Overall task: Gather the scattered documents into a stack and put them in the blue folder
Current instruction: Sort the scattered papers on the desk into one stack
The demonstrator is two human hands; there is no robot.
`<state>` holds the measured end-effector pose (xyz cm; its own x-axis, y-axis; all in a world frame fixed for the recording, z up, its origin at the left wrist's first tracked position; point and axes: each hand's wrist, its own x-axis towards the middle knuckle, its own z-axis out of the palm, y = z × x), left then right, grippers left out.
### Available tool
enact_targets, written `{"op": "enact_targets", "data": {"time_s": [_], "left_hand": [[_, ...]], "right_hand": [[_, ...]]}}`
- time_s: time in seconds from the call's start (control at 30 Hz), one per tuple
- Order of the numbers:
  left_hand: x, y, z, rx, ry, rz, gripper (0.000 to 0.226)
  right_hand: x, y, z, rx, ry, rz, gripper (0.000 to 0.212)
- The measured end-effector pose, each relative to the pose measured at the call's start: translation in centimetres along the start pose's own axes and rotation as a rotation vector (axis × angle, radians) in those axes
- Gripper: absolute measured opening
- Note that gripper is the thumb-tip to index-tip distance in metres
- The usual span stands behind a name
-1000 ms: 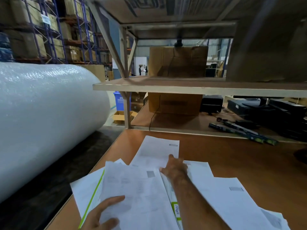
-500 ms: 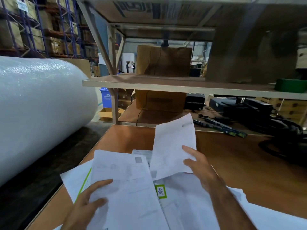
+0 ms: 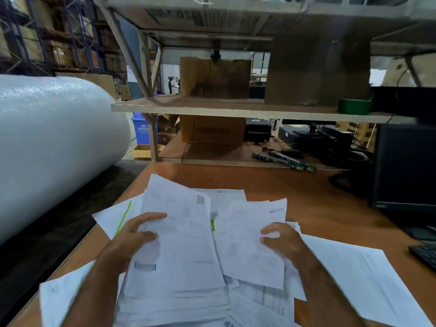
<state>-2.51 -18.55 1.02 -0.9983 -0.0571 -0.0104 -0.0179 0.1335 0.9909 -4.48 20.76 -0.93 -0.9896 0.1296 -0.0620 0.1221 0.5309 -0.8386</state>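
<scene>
My left hand (image 3: pixel 134 234) now gripped a lifted sheaf of documents (image 3: pixel 179 251) by its left edge, no longer flat, right hand (image 3: pixel 282 243) pinching the sheet (image 3: pixel 250 241) brought down beside it, loose papers (image 3: pixel 361 277) spread on the table (image 3: pixel 306 197).

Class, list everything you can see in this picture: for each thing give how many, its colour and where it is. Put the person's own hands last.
Table: one, brown wood, front.
Documents: many, white, scattered and overlapping on the table; no exact count possible.
Green-edged sheet: one, white, left under the pile.
Bubble-wrap roll: one, whitish, left.
Shelf: one, pale, behind the table.
Cardboard boxes: several, brown, on and under the shelf.
Tape roll: one, green, right on the shelf.
Monitor: one, black, right.
Keyboard: one, black, right edge.
Bin: one, blue, far left.
Blue folder: none in view.
Left hand: grips a sheet's left edge.
Right hand: grips another sheet.
</scene>
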Motion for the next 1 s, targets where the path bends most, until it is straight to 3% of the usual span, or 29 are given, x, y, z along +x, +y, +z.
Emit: {"op": "enact_targets", "data": {"time_s": [0.13,0.23,0.3,0.33,0.53,0.87,1.0], "left_hand": [[-1.2,-1.1,0.7,-0.017,0.024,0.005,0.056],[-1.8,-1.4,1.4,-0.054,0.048,-0.011,0.053],[-1.8,-1.6,1.8,-0.028,0.030,0.003,0.053],[-1.8,-1.8,2.0,-0.007,0.029,0.018,0.053],[-2.0,-2.0,2.4,-0.083,-0.006,0.017,0.054],[-2.5,-3.6,1.6,-0.236,-0.030,0.022,0.054],[-2.3,-3.9,1.4,-0.186,0.016,0.048,0.054]], "right_hand": [[0.4,-2.4,-1.0,-0.112,0.130,-0.288,0.059],[-0.4,-6.5,-3.9,0.358,0.041,-0.461,0.060],[-1.0,-7.7,-4.6,0.665,-0.054,-0.448,0.063],[-1.1,-7.6,-4.5,0.691,-0.100,-0.427,0.065],[-1.1,-2.3,1.2,-0.018,-0.213,-0.431,0.086],[-1.7,-1.5,5.7,-0.005,-0.207,-0.406,0.089],[-1.4,-1.8,6.1,-0.065,-0.088,-0.381,0.075]]}}
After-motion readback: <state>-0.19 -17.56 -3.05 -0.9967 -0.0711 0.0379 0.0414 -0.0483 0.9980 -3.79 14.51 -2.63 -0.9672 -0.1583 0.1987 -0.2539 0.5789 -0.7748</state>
